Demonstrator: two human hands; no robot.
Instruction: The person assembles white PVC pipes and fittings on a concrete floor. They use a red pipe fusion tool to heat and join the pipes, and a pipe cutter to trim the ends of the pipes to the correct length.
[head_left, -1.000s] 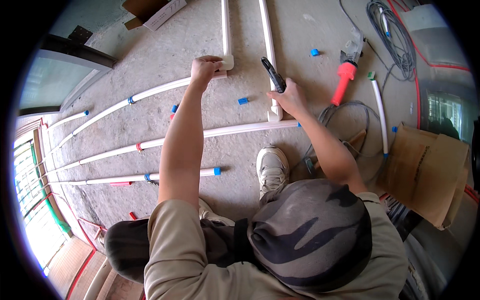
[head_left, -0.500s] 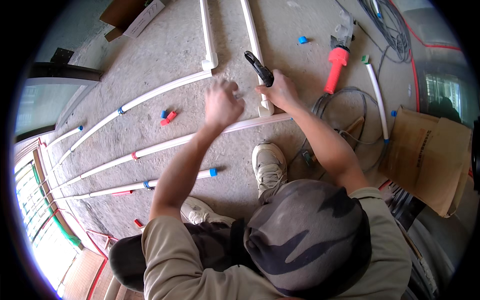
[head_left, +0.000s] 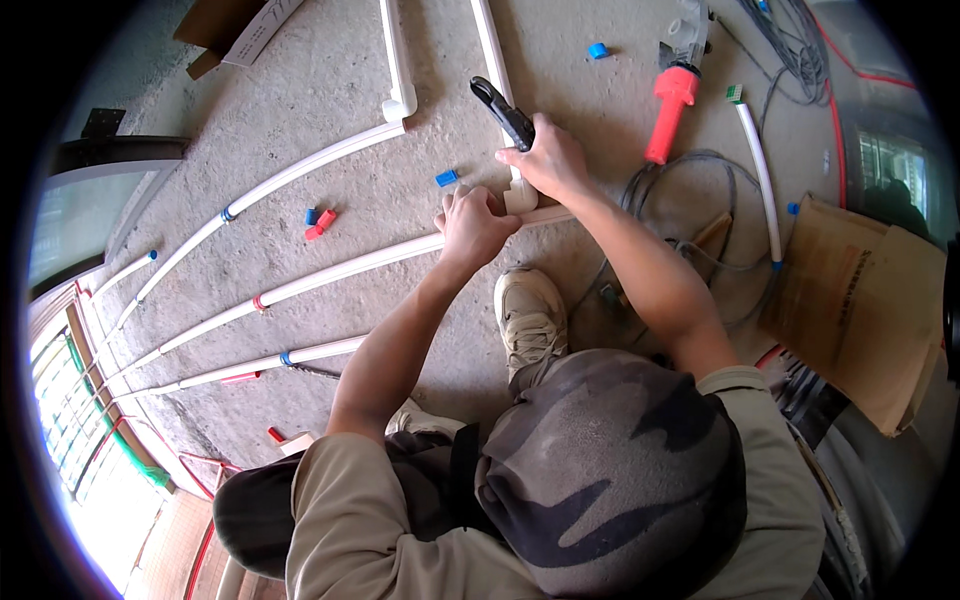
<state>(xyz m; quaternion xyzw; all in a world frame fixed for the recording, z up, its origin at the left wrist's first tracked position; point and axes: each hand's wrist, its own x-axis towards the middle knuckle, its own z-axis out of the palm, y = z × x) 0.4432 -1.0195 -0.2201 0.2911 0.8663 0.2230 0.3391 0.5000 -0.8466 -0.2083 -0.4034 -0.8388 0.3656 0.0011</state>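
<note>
I've the right hand [head_left: 550, 162] grasping a black-handled tool [head_left: 500, 112]; left hand [head_left: 474, 228] is at the long white pipe [head_left: 350, 265] beside the elbow fitting [head_left: 520, 198], finger closure unclear. I'd steady the pipe, tool clear.

Elbow [head_left: 521, 197] R of L hand [head_left: 474, 228]

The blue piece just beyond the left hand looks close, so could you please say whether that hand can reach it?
Probably yes: the blue piece lies on the floor near the left hand, with nothing visible between them, though whether that hand grips anything is unclear.
</note>
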